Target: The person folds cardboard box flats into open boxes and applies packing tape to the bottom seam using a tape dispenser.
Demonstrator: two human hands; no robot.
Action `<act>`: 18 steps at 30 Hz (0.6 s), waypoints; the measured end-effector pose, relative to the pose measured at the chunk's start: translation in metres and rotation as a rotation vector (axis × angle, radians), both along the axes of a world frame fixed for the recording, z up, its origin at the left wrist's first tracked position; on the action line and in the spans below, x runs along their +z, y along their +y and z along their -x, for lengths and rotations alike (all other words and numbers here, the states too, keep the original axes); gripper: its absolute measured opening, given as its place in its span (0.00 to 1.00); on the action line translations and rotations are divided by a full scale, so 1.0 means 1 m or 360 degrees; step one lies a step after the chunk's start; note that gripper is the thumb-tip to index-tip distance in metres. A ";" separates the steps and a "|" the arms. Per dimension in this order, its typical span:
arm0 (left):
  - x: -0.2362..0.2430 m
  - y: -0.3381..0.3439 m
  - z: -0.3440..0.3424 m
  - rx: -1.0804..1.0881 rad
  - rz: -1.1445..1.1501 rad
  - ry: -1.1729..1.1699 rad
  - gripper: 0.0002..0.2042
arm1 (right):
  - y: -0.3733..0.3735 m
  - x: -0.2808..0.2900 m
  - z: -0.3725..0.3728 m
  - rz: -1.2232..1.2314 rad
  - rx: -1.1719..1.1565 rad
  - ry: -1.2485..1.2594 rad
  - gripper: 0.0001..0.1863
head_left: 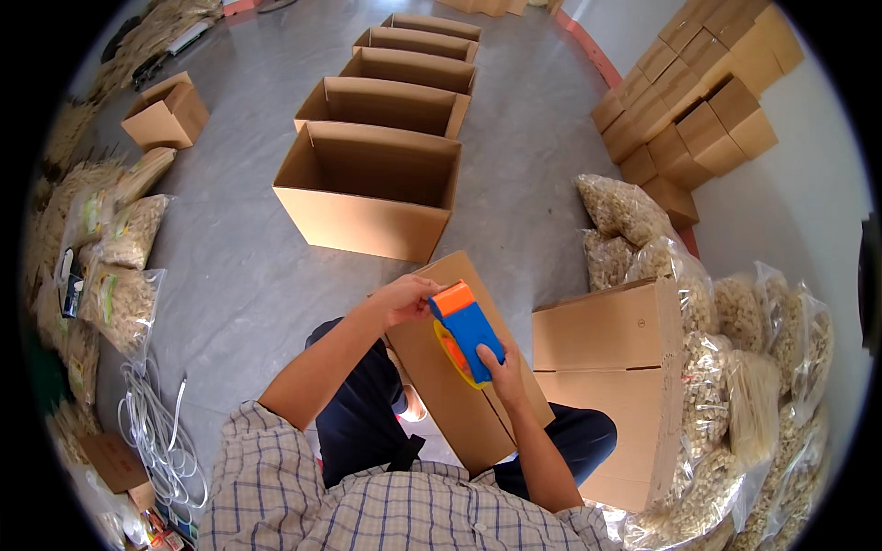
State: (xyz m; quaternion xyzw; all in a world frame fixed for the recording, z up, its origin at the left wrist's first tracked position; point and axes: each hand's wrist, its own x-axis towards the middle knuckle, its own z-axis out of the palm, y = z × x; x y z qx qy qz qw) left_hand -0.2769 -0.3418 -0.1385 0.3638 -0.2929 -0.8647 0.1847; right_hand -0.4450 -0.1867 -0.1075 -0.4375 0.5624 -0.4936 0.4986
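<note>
In my right hand (502, 375) is a blue tape dispenser (469, 335) with an orange end and a yellow-and-orange round part on its left side. The thumb lies across its blue body. My left hand (407, 299) is closed, its fingertips at the corner of the orange end; any tape end between them is too small to make out. Below the dispenser, between my knees, stands a brown carton (439, 404) with its flaps folded down and a seam along the top.
Ahead, several open cartons (367, 207) stand in a row. To my right are flattened cardboard sheets (597, 335) and clear bags of pale wooden pieces (707, 367). Stacked boxes (684, 119) line the wall. At left lie more bags (124, 298), a coiled cable (158, 436) and a small open box (170, 115).
</note>
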 end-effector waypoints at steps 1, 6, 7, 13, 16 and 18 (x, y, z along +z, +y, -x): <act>-0.019 -0.003 0.001 0.0075 0.0106 0.0006 0.12 | -0.003 0.001 -0.004 -0.0014 0.0001 0.0014 0.22; -0.052 -0.041 -0.001 0.0044 0.0922 -0.0463 0.09 | -0.007 0.024 -0.013 0.0040 0.0005 0.0305 0.22; -0.058 -0.055 -0.006 0.0135 0.1144 -0.0587 0.09 | -0.002 0.026 -0.011 -0.0029 -0.0021 0.0290 0.22; -0.105 -0.139 -0.036 0.0401 0.1478 -0.1093 0.08 | 0.034 0.023 0.009 -0.0208 0.0032 0.0449 0.20; -0.155 -0.152 -0.048 0.0373 0.1642 -0.1017 0.05 | 0.033 0.023 0.002 -0.0198 0.0052 0.0442 0.20; -0.195 -0.130 -0.036 0.0121 0.1595 -0.1144 0.03 | 0.033 0.021 0.002 -0.0197 0.0029 0.0446 0.20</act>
